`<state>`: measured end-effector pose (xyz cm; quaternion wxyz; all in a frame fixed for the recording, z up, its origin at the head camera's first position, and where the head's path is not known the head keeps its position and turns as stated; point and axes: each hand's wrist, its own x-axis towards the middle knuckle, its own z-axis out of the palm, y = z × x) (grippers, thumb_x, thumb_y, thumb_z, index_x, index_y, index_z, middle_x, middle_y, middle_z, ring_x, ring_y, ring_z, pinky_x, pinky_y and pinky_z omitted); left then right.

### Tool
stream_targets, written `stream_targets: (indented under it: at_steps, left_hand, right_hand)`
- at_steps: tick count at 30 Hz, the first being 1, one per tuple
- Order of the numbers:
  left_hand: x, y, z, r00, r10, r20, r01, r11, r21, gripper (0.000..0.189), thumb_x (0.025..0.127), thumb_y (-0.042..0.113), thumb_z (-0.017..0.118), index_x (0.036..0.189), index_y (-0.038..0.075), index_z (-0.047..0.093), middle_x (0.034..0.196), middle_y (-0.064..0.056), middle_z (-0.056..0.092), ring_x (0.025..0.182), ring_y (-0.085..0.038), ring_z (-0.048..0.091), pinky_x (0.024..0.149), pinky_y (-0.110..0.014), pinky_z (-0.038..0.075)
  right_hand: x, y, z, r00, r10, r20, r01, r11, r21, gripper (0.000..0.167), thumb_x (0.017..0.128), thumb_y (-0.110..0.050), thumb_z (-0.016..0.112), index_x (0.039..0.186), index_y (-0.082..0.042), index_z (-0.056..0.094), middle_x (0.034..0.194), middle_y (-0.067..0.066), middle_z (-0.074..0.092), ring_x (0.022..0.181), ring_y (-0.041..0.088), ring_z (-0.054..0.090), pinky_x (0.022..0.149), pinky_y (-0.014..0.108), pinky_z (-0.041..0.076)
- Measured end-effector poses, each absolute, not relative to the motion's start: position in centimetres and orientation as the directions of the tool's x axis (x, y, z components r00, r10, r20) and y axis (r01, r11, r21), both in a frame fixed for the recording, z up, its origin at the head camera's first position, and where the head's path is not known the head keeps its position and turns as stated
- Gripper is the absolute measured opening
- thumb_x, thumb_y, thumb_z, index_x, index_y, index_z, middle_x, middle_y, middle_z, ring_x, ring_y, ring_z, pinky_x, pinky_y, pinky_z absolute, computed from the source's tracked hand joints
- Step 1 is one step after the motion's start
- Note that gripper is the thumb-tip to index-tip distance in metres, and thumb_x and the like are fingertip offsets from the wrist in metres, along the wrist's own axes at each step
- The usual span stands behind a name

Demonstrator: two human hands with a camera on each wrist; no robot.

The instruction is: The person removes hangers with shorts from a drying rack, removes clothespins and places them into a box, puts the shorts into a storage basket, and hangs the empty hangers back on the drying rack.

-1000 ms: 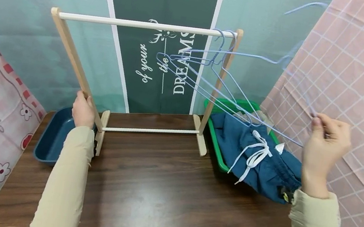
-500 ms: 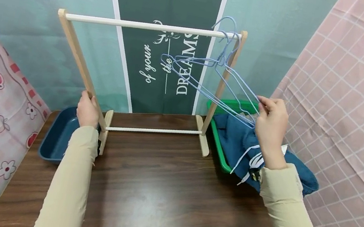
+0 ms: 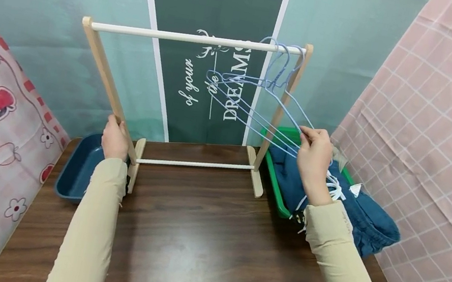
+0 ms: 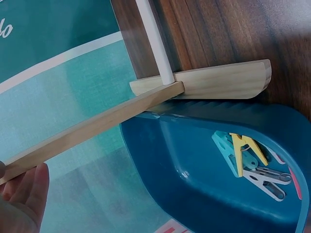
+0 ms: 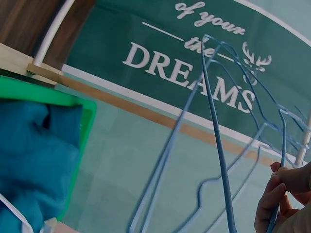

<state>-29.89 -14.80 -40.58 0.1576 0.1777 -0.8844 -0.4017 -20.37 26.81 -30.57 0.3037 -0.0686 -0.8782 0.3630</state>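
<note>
My left hand (image 3: pixel 115 138) grips the left wooden post (image 4: pixel 97 117) of a small clothes rack with a white top rod (image 3: pixel 189 36). At the right, my right hand (image 3: pixel 315 157) pinches one arm of a blue clothes hanger (image 3: pixel 287 111) between thumb and fingers. This hanger's hook arches over the top rod near its right end; whether it bears on the rod I cannot tell. Two more blue hangers hang beside it, close to the right post. In the right wrist view, my right hand (image 5: pixel 286 196) holds the hanger's thin arm, and the hangers overlap.
A green basket (image 3: pixel 274 184) with dark blue drawstring clothing (image 3: pixel 368 217) stands behind my right forearm. Left of the rack sits a blue basin (image 4: pixel 160 160) holding several clothespins (image 4: pixel 248 153). A gridded pink cloth hangs at the right, a patterned one at the left.
My right hand has brought the hanger leftward from the far right, and its hook has come down to the top rod. The left hand stays on the post.
</note>
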Motion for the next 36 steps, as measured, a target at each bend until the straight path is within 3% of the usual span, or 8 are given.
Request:
stream_targets:
  at_steps: [14, 19, 24, 31, 36]
  left_hand:
    - [-30.1, -14.5, -41.0, -0.845, -0.527, 0.088, -0.229, 0.505, 0.832, 0.034, 0.105, 0.027, 0.035, 0.130, 0.006, 0.046, 0.128, -0.021, 0.056, 0.110, -0.041, 0.057, 0.091, -0.053, 0.047]
    - [-30.2, -14.2, -41.3, -0.834, -0.543, 0.094, -0.224, 0.490, 0.843, 0.034, 0.105, 0.027, 0.034, 0.130, 0.006, 0.047, 0.127, -0.020, 0.056, 0.109, -0.039, 0.057, 0.090, -0.052, 0.047]
    - [-30.3, -13.7, -41.1, -0.836, -0.537, 0.113, -0.200, 0.490, 0.849, 0.037, 0.105, 0.026, 0.035, 0.135, 0.007, 0.044, 0.129, -0.021, 0.053, 0.112, -0.038, 0.055, 0.093, -0.051, 0.046]
    - [-30.5, -12.3, -40.4, -0.816, -0.559, 0.147, -0.148, 0.447, 0.882, 0.052, 0.103, 0.031, 0.037, 0.151, 0.013, 0.026, 0.144, -0.019, 0.041, 0.132, -0.035, 0.043, 0.108, -0.050, 0.038]
    - [-30.5, -10.8, -39.5, -0.737, -0.649, 0.188, -0.086, 0.366, 0.927, 0.054, 0.102, 0.033, 0.038, 0.151, 0.015, 0.023, 0.150, -0.013, 0.031, 0.138, -0.029, 0.033, 0.109, -0.046, 0.035]
  right_hand:
    - [-21.9, 26.0, -32.9, -0.848, 0.298, 0.438, -0.115, 0.704, -0.701, 0.031, 0.094, -0.002, 0.048, 0.121, 0.002, 0.064, 0.101, 0.023, 0.055, 0.080, 0.030, 0.048, 0.067, 0.031, 0.033]
    - [-22.3, 25.9, -32.9, -0.860, 0.298, 0.413, -0.101, 0.695, -0.712, 0.034, 0.092, -0.001, 0.049, 0.123, 0.001, 0.062, 0.104, 0.022, 0.058, 0.088, 0.032, 0.053, 0.071, 0.035, 0.040]
    - [-22.8, 25.8, -32.9, -0.860, 0.306, 0.408, -0.103, 0.680, -0.726, 0.037, 0.089, -0.001, 0.053, 0.125, 0.001, 0.060, 0.111, 0.024, 0.059, 0.102, 0.036, 0.056, 0.085, 0.046, 0.046]
    - [-23.0, 25.8, -33.0, -0.862, 0.301, 0.407, -0.093, 0.696, -0.712, 0.039, 0.090, -0.004, 0.054, 0.129, 0.002, 0.057, 0.128, 0.024, 0.054, 0.119, 0.039, 0.050, 0.100, 0.052, 0.040]
    - [-23.2, 25.5, -33.5, -0.850, 0.302, 0.432, -0.124, 0.683, -0.720, 0.040, 0.094, -0.010, 0.055, 0.131, 0.002, 0.053, 0.138, 0.023, 0.044, 0.128, 0.039, 0.043, 0.105, 0.052, 0.037]
